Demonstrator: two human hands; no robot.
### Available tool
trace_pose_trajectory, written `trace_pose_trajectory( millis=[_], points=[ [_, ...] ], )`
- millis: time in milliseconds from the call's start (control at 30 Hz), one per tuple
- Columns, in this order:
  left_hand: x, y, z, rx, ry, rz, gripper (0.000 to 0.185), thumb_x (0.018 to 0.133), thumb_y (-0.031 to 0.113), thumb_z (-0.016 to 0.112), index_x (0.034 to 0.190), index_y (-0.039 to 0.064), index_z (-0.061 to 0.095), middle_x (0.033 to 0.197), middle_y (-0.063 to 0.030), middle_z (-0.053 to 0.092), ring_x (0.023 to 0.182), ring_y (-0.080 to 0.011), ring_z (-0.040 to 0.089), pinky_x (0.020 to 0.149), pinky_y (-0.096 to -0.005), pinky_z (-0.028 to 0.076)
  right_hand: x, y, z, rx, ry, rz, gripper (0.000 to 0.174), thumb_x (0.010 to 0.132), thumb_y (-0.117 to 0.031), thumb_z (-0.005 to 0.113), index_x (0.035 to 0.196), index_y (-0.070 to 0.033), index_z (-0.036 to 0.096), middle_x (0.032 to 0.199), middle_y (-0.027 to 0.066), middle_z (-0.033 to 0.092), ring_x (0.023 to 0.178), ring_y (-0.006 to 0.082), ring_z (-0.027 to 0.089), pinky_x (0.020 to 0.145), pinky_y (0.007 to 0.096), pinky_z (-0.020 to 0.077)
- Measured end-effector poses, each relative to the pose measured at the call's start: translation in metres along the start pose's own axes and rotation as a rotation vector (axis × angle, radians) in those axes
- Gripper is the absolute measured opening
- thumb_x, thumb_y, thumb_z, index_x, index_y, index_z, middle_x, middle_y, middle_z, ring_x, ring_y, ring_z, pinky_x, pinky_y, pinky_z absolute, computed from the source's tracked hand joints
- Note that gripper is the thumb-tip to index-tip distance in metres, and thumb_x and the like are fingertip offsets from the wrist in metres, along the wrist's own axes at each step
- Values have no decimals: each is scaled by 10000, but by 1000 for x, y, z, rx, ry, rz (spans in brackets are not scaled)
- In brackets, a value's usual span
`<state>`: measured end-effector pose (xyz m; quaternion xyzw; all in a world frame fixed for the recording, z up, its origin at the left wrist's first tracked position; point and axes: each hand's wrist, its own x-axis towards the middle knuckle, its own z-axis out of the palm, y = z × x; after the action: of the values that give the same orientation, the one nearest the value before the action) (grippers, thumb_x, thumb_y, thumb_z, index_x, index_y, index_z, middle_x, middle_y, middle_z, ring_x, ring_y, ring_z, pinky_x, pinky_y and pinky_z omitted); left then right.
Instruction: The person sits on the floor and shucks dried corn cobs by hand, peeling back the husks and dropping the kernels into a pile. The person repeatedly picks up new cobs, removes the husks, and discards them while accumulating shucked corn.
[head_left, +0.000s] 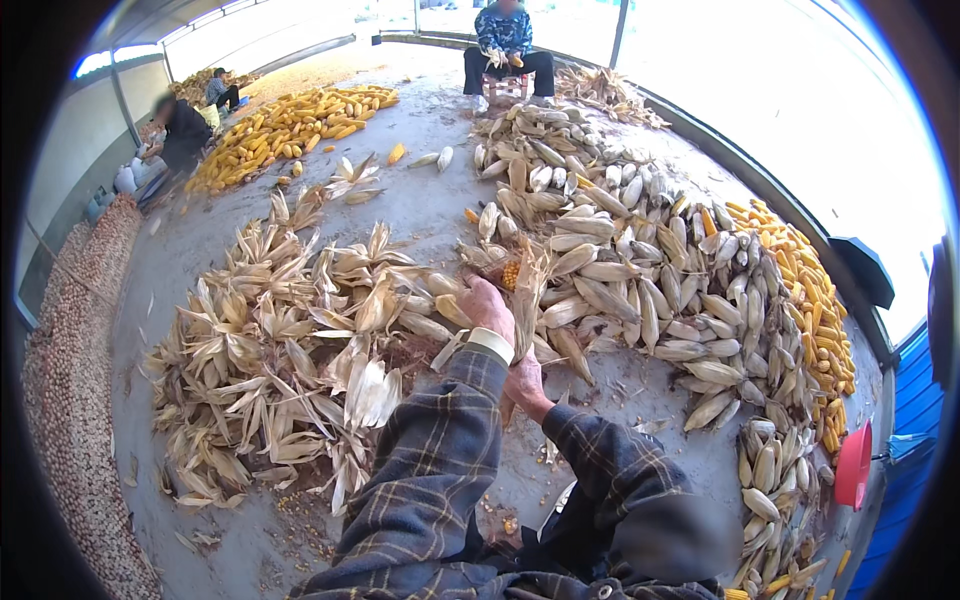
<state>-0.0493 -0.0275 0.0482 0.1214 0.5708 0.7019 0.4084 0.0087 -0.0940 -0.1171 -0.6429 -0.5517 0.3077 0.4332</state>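
A partly husked ear of corn (531, 289) stands nearly upright between my hands, with some yellow kernels bared near its tip. My right hand (524, 381) is closed around its lower end. Higher up, my left hand (486, 304) grips the dry husk on the ear's left side; its fingers are partly hidden. Left of my hands lies a broad heap of stripped husks (277, 367). To the right spreads a large pile of unhusked ears (622, 262).
Husked yellow cobs lie in a far-left heap (292, 127) and a right-hand strip (810, 315). A red basin (853, 465) is at the right. A person (504, 41) sits ahead with corn; others sit far left. A long bank of small roundish items (75, 360) lines the left wall.
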Motion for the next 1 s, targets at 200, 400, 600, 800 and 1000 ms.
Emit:
trace_pose_trajectory(
  millis=[200, 400, 600, 800, 1000],
  points=[
    [49, -22, -10, 27, -60, 155, 486, 995, 334, 433, 1024, -116, 614, 938, -225, 672, 794, -323, 638, 729, -397, 483, 22, -52, -47, 135, -333, -24, 671, 767, -323, 748, 1285, -33, 435, 1177, 135, 600, 1041, 248, 599, 834, 386, 500],
    [21, -66, -4, 345, -537, 458, 348, 999, 255, 455, 951, -45, 625, 741, -207, 647, 657, -343, 613, 620, -420, 468, 45, -67, -83, 775, -165, 413, 504, 899, -403, 633, 1254, -67, 509, 1066, 58, 591, 910, 157, 575, 722, 352, 520],
    [27, -103, -8, 184, -584, 246, 339, 1010, 264, 463, 864, -1, 616, 689, -16, 577, 607, -110, 465, 564, -296, 410, 55, -48, -81, 597, -68, 468, 493, 877, -382, 667, 1129, 28, 555, 953, 117, 643, 746, 240, 660, 598, 426, 604],
    [22, -86, 0, -119, -416, -124, 361, 1003, 234, 412, 738, 46, 569, 559, -25, 518, 410, -154, 478, 399, -310, 387, 62, -1, -75, 516, 162, 472, 470, 877, -342, 676, 1117, 44, 560, 1010, 127, 638, 842, 237, 660, 670, 406, 601],
    [26, -60, -16, -35, -721, -3, 330, 1011, 281, 451, 763, 79, 533, 560, 38, 436, 440, -78, 399, 406, -259, 329, 42, -51, -123, 761, -550, 557, 337, 900, -181, 651, 1129, 59, 588, 1024, 122, 659, 844, 214, 674, 684, 331, 600]
  ],
)
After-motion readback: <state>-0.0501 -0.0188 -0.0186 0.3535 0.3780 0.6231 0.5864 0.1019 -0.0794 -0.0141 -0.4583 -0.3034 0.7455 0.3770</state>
